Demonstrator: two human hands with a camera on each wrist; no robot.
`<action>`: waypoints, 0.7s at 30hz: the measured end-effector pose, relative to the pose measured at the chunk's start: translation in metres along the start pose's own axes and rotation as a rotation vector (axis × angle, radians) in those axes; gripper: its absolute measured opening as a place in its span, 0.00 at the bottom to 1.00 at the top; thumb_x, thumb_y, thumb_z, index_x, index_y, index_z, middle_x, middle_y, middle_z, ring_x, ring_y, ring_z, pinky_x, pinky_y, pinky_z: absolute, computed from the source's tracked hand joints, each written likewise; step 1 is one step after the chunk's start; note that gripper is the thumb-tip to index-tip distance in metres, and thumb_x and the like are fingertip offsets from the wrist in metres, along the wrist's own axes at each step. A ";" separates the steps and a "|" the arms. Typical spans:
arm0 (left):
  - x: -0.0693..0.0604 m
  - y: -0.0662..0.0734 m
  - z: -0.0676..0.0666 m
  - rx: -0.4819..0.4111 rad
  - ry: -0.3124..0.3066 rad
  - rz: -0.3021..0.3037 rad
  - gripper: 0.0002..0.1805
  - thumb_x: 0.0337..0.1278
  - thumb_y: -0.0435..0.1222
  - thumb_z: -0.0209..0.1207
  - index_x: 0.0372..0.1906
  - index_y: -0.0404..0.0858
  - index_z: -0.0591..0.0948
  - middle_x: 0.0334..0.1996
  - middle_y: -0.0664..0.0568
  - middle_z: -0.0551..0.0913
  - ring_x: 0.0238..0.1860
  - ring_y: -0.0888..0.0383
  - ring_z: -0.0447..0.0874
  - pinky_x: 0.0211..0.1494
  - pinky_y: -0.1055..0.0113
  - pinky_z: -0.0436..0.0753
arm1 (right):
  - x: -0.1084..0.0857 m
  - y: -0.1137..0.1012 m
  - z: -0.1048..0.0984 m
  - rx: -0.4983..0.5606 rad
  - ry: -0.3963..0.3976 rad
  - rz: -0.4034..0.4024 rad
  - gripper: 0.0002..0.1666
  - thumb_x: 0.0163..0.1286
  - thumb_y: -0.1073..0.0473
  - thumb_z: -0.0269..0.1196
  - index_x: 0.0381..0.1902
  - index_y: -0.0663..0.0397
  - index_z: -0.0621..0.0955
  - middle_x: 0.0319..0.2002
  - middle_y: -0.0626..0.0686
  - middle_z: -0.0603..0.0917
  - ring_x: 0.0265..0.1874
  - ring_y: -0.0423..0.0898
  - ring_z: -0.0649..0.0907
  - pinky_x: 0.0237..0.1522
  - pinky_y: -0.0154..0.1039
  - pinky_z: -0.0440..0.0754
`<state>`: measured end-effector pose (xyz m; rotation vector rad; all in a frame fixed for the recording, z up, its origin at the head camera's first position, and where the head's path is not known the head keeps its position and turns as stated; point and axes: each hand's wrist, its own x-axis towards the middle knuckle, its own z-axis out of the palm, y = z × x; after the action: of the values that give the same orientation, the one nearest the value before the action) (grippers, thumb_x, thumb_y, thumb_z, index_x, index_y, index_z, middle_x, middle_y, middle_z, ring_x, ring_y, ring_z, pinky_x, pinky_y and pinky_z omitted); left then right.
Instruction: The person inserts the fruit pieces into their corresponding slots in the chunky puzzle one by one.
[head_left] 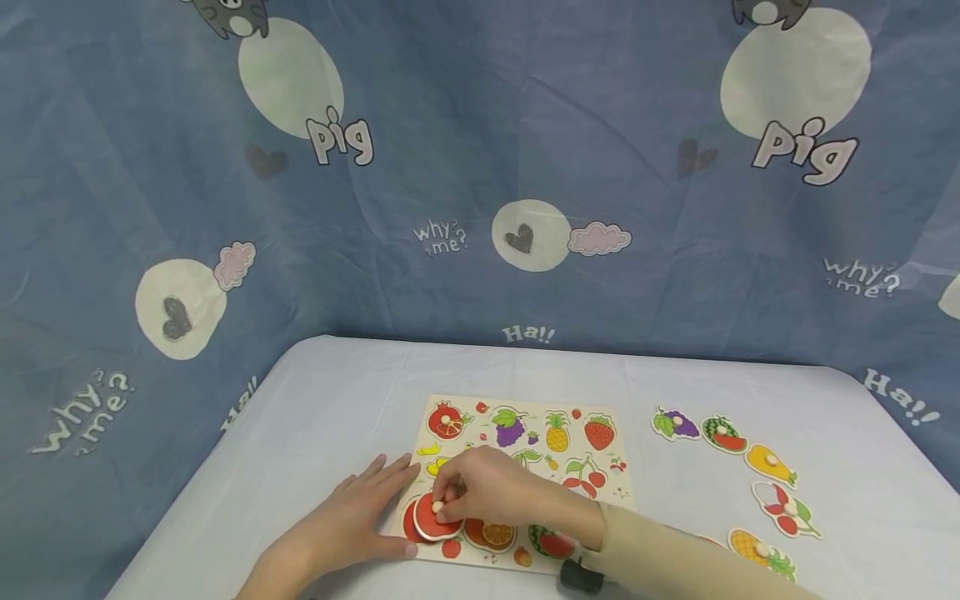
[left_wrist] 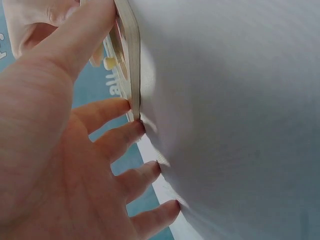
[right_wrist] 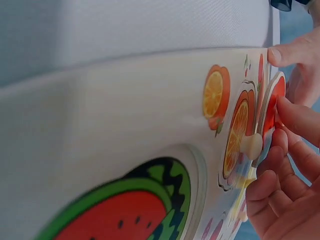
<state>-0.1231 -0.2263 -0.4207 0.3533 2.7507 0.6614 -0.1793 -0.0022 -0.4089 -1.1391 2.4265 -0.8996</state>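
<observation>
A pale wooden knob-puzzle board (head_left: 622, 492) printed with fruit lies on the table. My right hand (head_left: 487, 483) pinches a red fruit puzzle piece (head_left: 431, 521) by its small round knob, over the board's near-left corner. In the right wrist view, this red piece (right_wrist: 272, 105) stands tilted beside the orange-slice piece (right_wrist: 235, 137). Spread along the board's left side is my left hand (head_left: 352, 517), its thumb at the near-left corner. Its fingertips (left_wrist: 132, 129) touch the board's edge and the tabletop in the left wrist view.
Right of the board lie loose pieces: grapes (head_left: 675, 424), watermelon (head_left: 724, 435), a yellow fruit (head_left: 771, 464), cherries (head_left: 787, 509) and pineapple (head_left: 761, 554). Part of another piece shows behind my right sleeve (head_left: 675, 554). A pomegranate piece (head_left: 446, 421) sits on the board. Blue patterned cloth (head_left: 465, 292) hangs behind.
</observation>
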 end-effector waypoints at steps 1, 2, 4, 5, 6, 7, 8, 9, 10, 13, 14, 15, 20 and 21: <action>0.000 0.000 0.000 -0.002 0.003 0.009 0.53 0.36 0.60 0.74 0.71 0.44 0.70 0.73 0.48 0.64 0.74 0.37 0.51 0.66 0.28 0.53 | 0.001 0.000 0.001 -0.009 -0.001 -0.010 0.07 0.60 0.56 0.73 0.29 0.39 0.83 0.21 0.35 0.77 0.22 0.30 0.73 0.27 0.26 0.73; 0.000 0.000 0.000 -0.004 0.005 0.017 0.53 0.36 0.60 0.74 0.71 0.43 0.70 0.73 0.48 0.64 0.74 0.37 0.51 0.66 0.28 0.53 | 0.003 0.000 0.001 -0.018 -0.003 -0.017 0.07 0.60 0.56 0.73 0.29 0.39 0.83 0.21 0.34 0.77 0.22 0.30 0.73 0.27 0.26 0.73; -0.001 0.000 -0.001 -0.009 0.008 0.030 0.53 0.37 0.61 0.73 0.71 0.43 0.70 0.73 0.47 0.64 0.74 0.36 0.51 0.66 0.27 0.53 | 0.005 -0.001 0.002 -0.039 -0.007 -0.026 0.07 0.60 0.55 0.73 0.29 0.38 0.83 0.21 0.34 0.77 0.22 0.30 0.73 0.27 0.26 0.73; -0.001 0.000 -0.001 -0.010 0.009 0.030 0.53 0.36 0.61 0.73 0.71 0.43 0.70 0.73 0.47 0.64 0.74 0.36 0.51 0.65 0.27 0.53 | 0.007 -0.001 0.003 -0.039 -0.012 -0.025 0.07 0.60 0.55 0.73 0.29 0.38 0.83 0.21 0.34 0.77 0.22 0.30 0.73 0.27 0.26 0.72; -0.002 0.000 -0.001 -0.012 0.010 0.032 0.53 0.36 0.61 0.73 0.71 0.43 0.70 0.73 0.47 0.64 0.74 0.36 0.51 0.65 0.27 0.53 | 0.008 -0.002 0.003 -0.044 -0.016 -0.022 0.07 0.60 0.54 0.73 0.29 0.38 0.83 0.21 0.34 0.77 0.22 0.30 0.73 0.27 0.27 0.72; -0.002 0.000 -0.001 -0.015 0.010 0.033 0.53 0.36 0.61 0.73 0.71 0.43 0.70 0.73 0.48 0.64 0.74 0.36 0.51 0.65 0.27 0.53 | 0.009 -0.002 0.004 -0.048 -0.019 -0.018 0.07 0.60 0.54 0.73 0.29 0.38 0.83 0.21 0.34 0.77 0.22 0.31 0.72 0.27 0.27 0.71; -0.002 0.000 -0.001 -0.016 0.010 0.034 0.53 0.36 0.61 0.73 0.71 0.43 0.70 0.73 0.48 0.64 0.74 0.36 0.51 0.65 0.27 0.53 | 0.010 -0.002 0.004 -0.050 -0.024 -0.011 0.07 0.59 0.54 0.74 0.29 0.38 0.83 0.21 0.34 0.77 0.22 0.31 0.72 0.27 0.27 0.71; -0.002 0.000 -0.001 -0.015 0.011 0.035 0.53 0.37 0.61 0.73 0.71 0.43 0.70 0.73 0.48 0.64 0.74 0.36 0.51 0.65 0.27 0.53 | 0.011 -0.002 0.005 -0.051 -0.028 -0.006 0.07 0.59 0.53 0.74 0.28 0.38 0.83 0.21 0.34 0.77 0.22 0.31 0.72 0.26 0.27 0.71; -0.002 -0.001 -0.001 -0.016 0.011 0.035 0.53 0.37 0.61 0.73 0.71 0.43 0.69 0.73 0.48 0.64 0.74 0.37 0.51 0.65 0.27 0.53 | 0.012 -0.002 0.006 -0.052 -0.033 -0.002 0.07 0.59 0.54 0.74 0.28 0.38 0.83 0.20 0.34 0.77 0.22 0.31 0.72 0.26 0.28 0.71; -0.002 -0.001 0.000 -0.019 0.006 0.028 0.53 0.37 0.61 0.73 0.71 0.43 0.69 0.73 0.49 0.63 0.74 0.37 0.50 0.65 0.27 0.52 | 0.015 -0.002 0.007 -0.069 -0.041 0.003 0.07 0.59 0.54 0.74 0.28 0.39 0.83 0.20 0.34 0.77 0.22 0.31 0.73 0.26 0.27 0.71; -0.001 -0.002 0.000 -0.020 0.005 0.023 0.53 0.37 0.61 0.73 0.71 0.44 0.69 0.73 0.49 0.63 0.74 0.37 0.50 0.66 0.27 0.52 | 0.015 -0.002 0.008 -0.077 -0.042 0.003 0.07 0.59 0.54 0.74 0.28 0.39 0.83 0.20 0.34 0.77 0.21 0.31 0.73 0.26 0.27 0.71; -0.001 -0.002 0.000 -0.020 0.002 0.018 0.53 0.37 0.61 0.73 0.72 0.44 0.69 0.73 0.49 0.63 0.75 0.38 0.50 0.66 0.27 0.52 | 0.016 -0.002 0.008 -0.086 -0.043 0.001 0.07 0.59 0.54 0.74 0.28 0.39 0.83 0.20 0.34 0.76 0.21 0.31 0.73 0.26 0.27 0.71; 0.000 -0.002 0.001 -0.028 0.001 0.007 0.53 0.36 0.60 0.74 0.72 0.44 0.69 0.73 0.50 0.64 0.75 0.38 0.50 0.66 0.27 0.51 | 0.018 -0.005 0.010 -0.107 -0.044 0.010 0.08 0.59 0.53 0.74 0.27 0.38 0.83 0.19 0.35 0.76 0.21 0.32 0.73 0.25 0.28 0.70; 0.000 -0.002 0.001 -0.029 0.001 0.008 0.53 0.36 0.61 0.73 0.72 0.44 0.69 0.73 0.49 0.64 0.74 0.37 0.50 0.66 0.27 0.51 | 0.019 -0.005 0.011 -0.105 -0.048 0.014 0.08 0.59 0.53 0.74 0.26 0.38 0.83 0.19 0.35 0.76 0.20 0.32 0.73 0.25 0.28 0.70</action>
<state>-0.1230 -0.2277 -0.4220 0.3575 2.7390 0.7023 -0.1826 -0.0236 -0.4137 -1.1645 2.4652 -0.7402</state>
